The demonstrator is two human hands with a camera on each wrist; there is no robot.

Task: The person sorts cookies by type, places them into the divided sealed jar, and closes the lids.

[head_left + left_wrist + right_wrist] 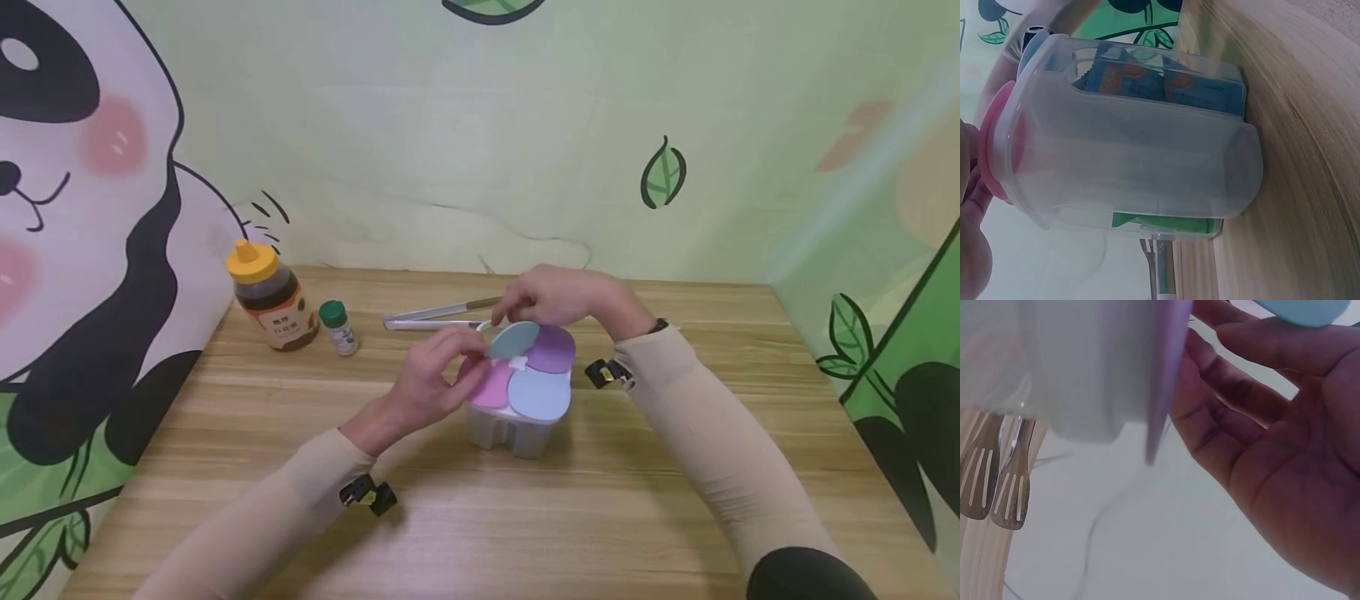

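A clear plastic storage box (516, 437) stands upright on the table, with petal-shaped lids in pink (491, 385), light blue (540, 395) and purple (552, 348) lying flat. The teal lid (516, 340) is tilted up. My left hand (431, 379) pinches near the teal lid's left edge, its thumb over the pink lid. Behind the raised lid, my right hand (551, 296) bends its fingers down toward the back compartment; its fingertips are partly hidden. The right wrist view shows that palm (1291, 475) holding nothing visible. Blue packets (1135, 81) and a green item (1166, 222) show through the box walls.
Metal tongs (431, 319) with slotted ends lie behind the box. Farther left stand a yellow-capped bottle (279, 308) of dark syrup and a small green-capped shaker (339, 328). A painted wall (487, 150) borders the table's back edge.
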